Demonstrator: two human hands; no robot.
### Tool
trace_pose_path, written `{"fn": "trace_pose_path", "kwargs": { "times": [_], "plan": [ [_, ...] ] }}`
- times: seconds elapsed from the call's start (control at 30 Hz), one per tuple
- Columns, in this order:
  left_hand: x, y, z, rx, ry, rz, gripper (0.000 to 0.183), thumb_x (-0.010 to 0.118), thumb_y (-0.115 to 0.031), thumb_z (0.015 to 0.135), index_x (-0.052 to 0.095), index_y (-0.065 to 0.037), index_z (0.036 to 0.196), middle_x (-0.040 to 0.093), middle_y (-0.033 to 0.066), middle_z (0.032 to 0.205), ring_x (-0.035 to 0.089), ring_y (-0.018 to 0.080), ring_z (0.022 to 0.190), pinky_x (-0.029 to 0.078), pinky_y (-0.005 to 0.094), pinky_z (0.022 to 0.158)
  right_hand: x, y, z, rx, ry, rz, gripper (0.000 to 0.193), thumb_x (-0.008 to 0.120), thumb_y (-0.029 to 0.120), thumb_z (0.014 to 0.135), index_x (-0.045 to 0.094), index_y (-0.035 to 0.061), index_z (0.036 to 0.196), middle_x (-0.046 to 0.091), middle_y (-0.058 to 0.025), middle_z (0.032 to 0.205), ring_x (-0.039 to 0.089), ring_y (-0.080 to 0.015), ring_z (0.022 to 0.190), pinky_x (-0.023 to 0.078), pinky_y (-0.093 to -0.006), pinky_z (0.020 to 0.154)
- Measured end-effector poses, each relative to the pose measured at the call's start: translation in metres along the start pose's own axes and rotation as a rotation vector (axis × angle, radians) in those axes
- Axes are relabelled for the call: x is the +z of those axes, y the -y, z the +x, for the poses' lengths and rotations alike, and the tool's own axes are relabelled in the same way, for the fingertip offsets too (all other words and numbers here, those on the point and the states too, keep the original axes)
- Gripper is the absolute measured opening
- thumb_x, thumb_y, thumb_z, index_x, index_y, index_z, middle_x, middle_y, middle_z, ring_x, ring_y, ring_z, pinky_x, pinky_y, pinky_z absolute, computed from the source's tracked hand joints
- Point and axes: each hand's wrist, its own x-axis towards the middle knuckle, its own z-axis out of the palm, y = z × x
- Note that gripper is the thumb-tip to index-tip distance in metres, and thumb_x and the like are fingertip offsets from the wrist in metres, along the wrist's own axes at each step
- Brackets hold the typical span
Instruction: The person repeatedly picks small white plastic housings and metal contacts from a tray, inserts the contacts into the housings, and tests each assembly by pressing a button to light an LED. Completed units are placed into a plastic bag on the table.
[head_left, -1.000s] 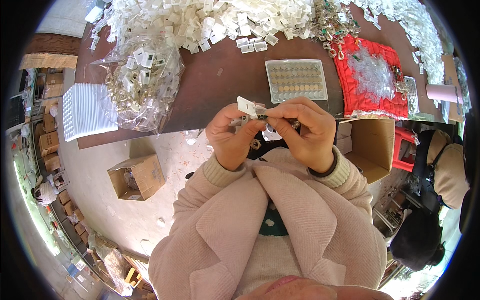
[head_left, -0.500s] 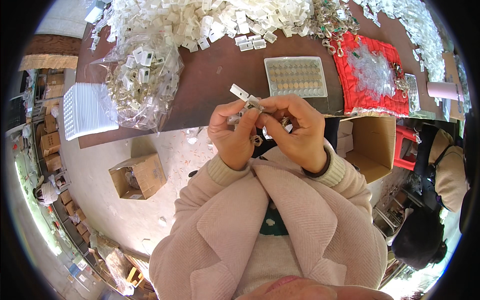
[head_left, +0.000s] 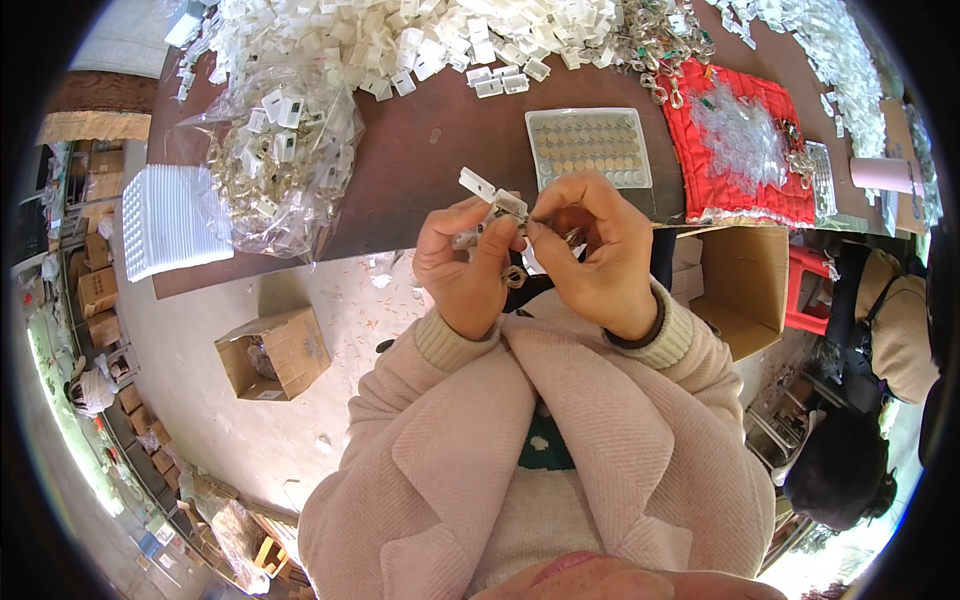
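In front of my chest, my left hand (head_left: pixel 466 268) pinches a small white plastic case (head_left: pixel 509 205) between thumb and fingers. Its narrow lid-like flap (head_left: pixel 477 184) sticks up to the left. A metal clasp (head_left: pixel 515 277) hangs below the left fingers. My right hand (head_left: pixel 606 262) is closed, thumb and forefinger tips together at the right side of the case; what they pinch is too small to make out. Another bit of metal (head_left: pixel 574 240) shows among the right fingers. Just beyond the hands lies a white tray (head_left: pixel 530 128) with rows of round button cells.
White cases (head_left: pixel 400 45) are heaped at the back of the brown table (head_left: pixel 440 150). A clear bag (head_left: pixel 285 165) of parts and stacked white trays (head_left: pixel 170 225) lie left. A red cloth (head_left: pixel 690 140) with clear plastic pieces lies right. Cardboard boxes (head_left: pixel 295 350) stand below.
My right fingertips have drawn slightly back to the right from the case, and the knuckles have risen. My left hand keeps its hold nearly still.
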Motion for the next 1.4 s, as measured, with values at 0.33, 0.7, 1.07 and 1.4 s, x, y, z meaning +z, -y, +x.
{"fn": "trace_pose_path", "kwargs": {
  "times": [0.33,0.7,1.07,1.4],
  "plan": [
    [-0.005,-0.006,0.001,-0.200,-0.044,-0.153,0.016,0.066,-0.002,0.095,0.060,-0.007,0.109,0.070,0.0123,0.099,0.062,0.0095,0.069,0.050,0.0208,0.057,-0.004,-0.011,0.008,0.186,0.087,0.419,0.022,0.072,-0.007,0.085,0.056,0.0020,0.098,0.066,-0.0037,0.085,0.061,-0.0066,0.069,0.048,-0.0200,0.061],
    [-0.017,0.004,0.000,-0.458,-0.027,-0.257,0.017,0.067,-0.004,0.095,0.061,-0.006,0.111,0.071,0.0127,0.100,0.062,0.0115,0.071,0.052,0.0233,0.063,-0.028,-0.034,-0.012,-0.198,0.020,-0.197,0.026,0.077,-0.001,0.078,0.073,0.0042,0.103,0.073,-0.0111,0.099,0.069,-0.0271,0.087,0.055,-0.0337,0.076],
    [-0.019,0.008,0.005,-0.499,-0.066,-0.245,0.016,0.068,-0.003,0.094,0.062,-0.006,0.109,0.072,0.0207,0.104,0.063,0.0137,0.068,0.051,0.0232,0.059,-0.052,-0.077,0.026,-0.344,-0.127,-0.788,0.020,0.076,0.000,0.080,0.075,0.0093,0.098,0.070,-0.0081,0.092,0.069,-0.0265,0.079,0.055,-0.0345,0.068],
    [-0.019,0.007,0.008,-0.497,-0.055,-0.231,0.016,0.068,-0.006,0.095,0.061,-0.005,0.110,0.072,0.0187,0.104,0.063,0.0118,0.071,0.050,0.0204,0.058,-0.045,-0.072,0.032,-0.208,-0.086,-0.890,0.013,0.075,0.007,0.082,0.073,0.0107,0.095,0.069,-0.0087,0.093,0.068,-0.0295,0.079,0.054,-0.0366,0.066]
  ]
}}
